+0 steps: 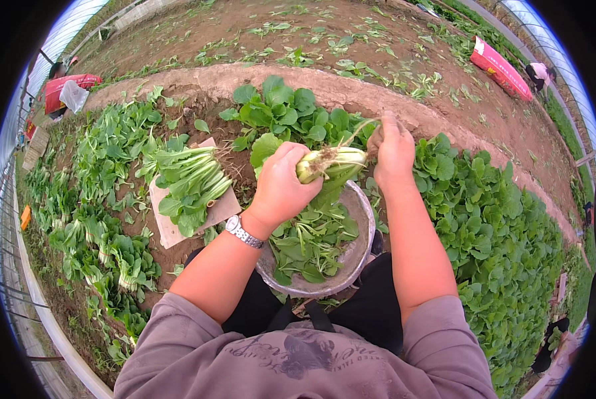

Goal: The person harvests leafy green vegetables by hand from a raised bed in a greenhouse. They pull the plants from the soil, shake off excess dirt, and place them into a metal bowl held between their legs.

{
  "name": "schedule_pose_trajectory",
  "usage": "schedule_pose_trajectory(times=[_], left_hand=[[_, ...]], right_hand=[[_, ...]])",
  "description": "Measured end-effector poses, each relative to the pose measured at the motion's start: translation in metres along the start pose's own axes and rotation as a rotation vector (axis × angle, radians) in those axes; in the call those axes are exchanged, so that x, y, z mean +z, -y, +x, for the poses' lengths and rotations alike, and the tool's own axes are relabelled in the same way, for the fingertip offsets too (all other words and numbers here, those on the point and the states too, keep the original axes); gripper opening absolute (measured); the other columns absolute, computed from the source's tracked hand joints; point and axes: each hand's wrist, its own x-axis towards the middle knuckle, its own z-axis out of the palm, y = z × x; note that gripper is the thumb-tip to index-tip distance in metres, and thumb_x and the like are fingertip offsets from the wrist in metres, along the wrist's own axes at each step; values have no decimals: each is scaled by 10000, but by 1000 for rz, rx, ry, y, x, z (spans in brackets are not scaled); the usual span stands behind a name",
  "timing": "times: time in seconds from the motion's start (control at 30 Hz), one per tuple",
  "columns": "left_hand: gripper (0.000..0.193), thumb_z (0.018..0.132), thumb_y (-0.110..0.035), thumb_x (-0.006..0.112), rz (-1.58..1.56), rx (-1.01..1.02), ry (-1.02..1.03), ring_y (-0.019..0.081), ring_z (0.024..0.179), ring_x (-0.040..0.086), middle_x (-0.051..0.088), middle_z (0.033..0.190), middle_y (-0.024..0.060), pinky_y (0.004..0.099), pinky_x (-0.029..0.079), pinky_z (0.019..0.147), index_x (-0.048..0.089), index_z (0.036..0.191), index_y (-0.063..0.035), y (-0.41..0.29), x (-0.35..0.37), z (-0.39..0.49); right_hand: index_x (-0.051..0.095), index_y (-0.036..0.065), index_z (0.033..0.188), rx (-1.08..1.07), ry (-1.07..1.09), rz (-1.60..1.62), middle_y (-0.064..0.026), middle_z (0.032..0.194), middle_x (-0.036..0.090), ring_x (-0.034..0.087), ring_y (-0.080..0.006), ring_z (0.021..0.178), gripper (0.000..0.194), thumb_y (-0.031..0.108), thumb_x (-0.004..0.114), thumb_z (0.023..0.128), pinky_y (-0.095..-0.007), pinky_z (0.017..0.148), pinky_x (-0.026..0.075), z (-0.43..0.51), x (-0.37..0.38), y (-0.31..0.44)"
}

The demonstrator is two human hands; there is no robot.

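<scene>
My left hand (283, 184) grips a leafy green plant (330, 162) by its pale stalks, its soil-covered root end turned up. Close by on the right, my right hand (394, 149) pinches a thin pale strand (360, 130) that reaches over from the plant. Whether it is a root or a stem is unclear. Below both hands, a round, worn basin (363, 249) sits between my knees with loose green leaves (313, 242) in it. Left of my left hand, a pile of rooted greens (190, 182) lies on a flat board (168, 229).
Uncut greens grow in a dense bed (492, 239) at right and a patch (283, 112) ahead. Tied bunches (128, 269) lie at left. Beyond a soil ridge (318, 80), leaves litter the ground. Red sacks (500, 70) and another person (541, 75) are farther off.
</scene>
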Motion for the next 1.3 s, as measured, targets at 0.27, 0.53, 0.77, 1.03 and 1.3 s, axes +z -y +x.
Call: schedule_pose_trajectory(times=[0.27,0.53,0.77,1.03,1.3], left_hand=[[228,720,8,672,-1163,-720,174,181,678,622,623,786,58,331,529,650,610,938,-16,18,-29,8],[249,696,22,690,-909,-594,235,136,710,598,625,812,23,294,502,694,622,931,-25,16,-21,7],[252,677,-73,722,-154,-292,201,199,752,614,635,868,53,323,493,727,625,899,-6,25,-33,6],[217,667,-63,682,-167,-283,153,214,733,611,618,830,78,319,487,689,617,862,7,26,-47,11],[374,702,-3,625,-1178,-566,407,132,862,598,621,970,32,287,489,809,594,1075,-10,4,-25,3]], right_hand=[[598,25,1116,65,351,-115,-81,978,632,584,-153,886,376,241,710,829,-282,746,435,-5,-26,35],[577,-17,1141,-66,689,-407,-94,1009,652,608,-178,912,368,130,678,820,-318,858,470,-31,-14,20],[647,31,966,-399,669,-1112,-156,844,654,629,-317,778,190,151,601,825,-393,738,500,-30,-17,18],[570,42,1237,-128,730,-1124,-200,1210,593,557,-322,1153,579,296,729,742,-411,994,418,-17,-28,13],[553,-20,1206,90,768,-30,-118,1135,633,627,-190,960,518,242,722,791,-325,870,501,-40,9,13]])
